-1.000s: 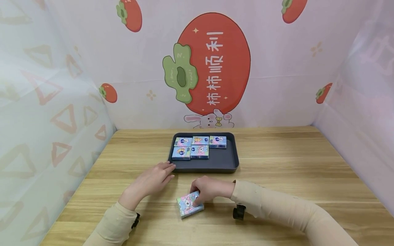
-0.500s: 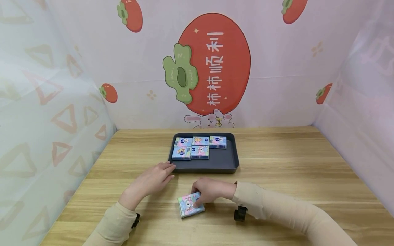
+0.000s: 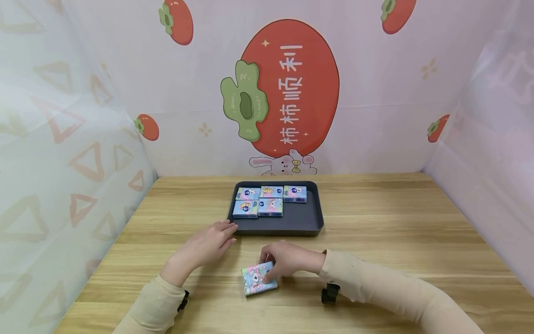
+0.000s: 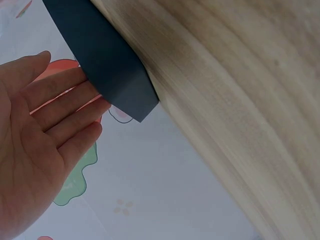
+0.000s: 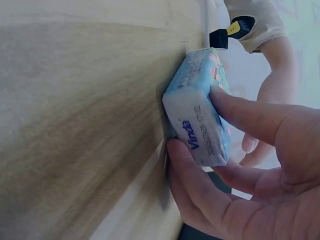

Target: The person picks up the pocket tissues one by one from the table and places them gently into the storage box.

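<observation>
My right hand (image 3: 285,259) pinches a pocket tissue pack (image 3: 257,279) at its right end, low over the wooden table in front of the tray. The right wrist view shows the thumb on the printed face and fingertips around the pack (image 5: 195,117), whose white end reads "Vinda". My left hand (image 3: 208,243) lies with fingers fairly straight, their tips touching the front left corner of the dark grey tray (image 3: 277,232). From the left wrist, the palm (image 4: 35,145) shows nothing held, and the fingertips sit against the tray wall (image 4: 110,60).
Inside the tray lie several similar tissue packs (image 3: 270,207), in two rows at its left and back. Bare tray floor (image 3: 302,218) shows at the front right. The wooden table (image 3: 388,222) extends to both sides. A persimmon-printed cloth (image 3: 367,139) stands behind it.
My right hand has shifted slightly to the right, and the tissue pack has moved a few pixels with it. My left hand and the tray stay in place.
</observation>
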`<state>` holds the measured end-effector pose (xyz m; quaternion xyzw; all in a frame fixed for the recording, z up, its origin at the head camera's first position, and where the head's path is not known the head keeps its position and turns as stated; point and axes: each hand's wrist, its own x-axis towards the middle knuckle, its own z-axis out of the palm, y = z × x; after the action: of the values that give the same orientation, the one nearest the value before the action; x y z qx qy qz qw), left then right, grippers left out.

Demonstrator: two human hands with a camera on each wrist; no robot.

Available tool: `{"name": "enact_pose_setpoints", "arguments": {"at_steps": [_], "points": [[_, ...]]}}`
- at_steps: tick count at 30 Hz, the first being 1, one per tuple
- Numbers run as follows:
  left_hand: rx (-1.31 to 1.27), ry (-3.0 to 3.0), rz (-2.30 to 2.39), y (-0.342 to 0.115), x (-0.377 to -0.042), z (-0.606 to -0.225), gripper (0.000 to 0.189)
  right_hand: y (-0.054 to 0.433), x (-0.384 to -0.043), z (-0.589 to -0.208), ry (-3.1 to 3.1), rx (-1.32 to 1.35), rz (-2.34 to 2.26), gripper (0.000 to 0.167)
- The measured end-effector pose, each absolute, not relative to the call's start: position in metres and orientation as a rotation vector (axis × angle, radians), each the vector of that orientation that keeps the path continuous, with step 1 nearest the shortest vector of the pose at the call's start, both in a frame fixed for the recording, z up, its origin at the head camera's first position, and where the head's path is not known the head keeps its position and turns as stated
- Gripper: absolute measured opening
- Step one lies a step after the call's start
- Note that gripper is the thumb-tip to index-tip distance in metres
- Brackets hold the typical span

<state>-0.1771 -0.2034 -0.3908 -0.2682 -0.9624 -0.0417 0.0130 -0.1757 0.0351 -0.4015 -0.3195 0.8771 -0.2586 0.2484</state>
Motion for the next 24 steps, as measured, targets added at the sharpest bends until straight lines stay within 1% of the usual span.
{"name": "enact_pose_setpoints", "arguments": {"at_steps": [13, 24], "points": [[-0.830, -2.996, -0.113, -0.204, -0.178, -0.392, 0.039, 0.049, -0.183, -0.409, 2.301, -0.847, -0.879, 0.020], [-0.832, -2.987, -0.115, -0.205, -0.179, -0.394, 0.039, 0.057, -0.185, -0.408, 2.334, -0.736, -0.984, 0.016]]}}
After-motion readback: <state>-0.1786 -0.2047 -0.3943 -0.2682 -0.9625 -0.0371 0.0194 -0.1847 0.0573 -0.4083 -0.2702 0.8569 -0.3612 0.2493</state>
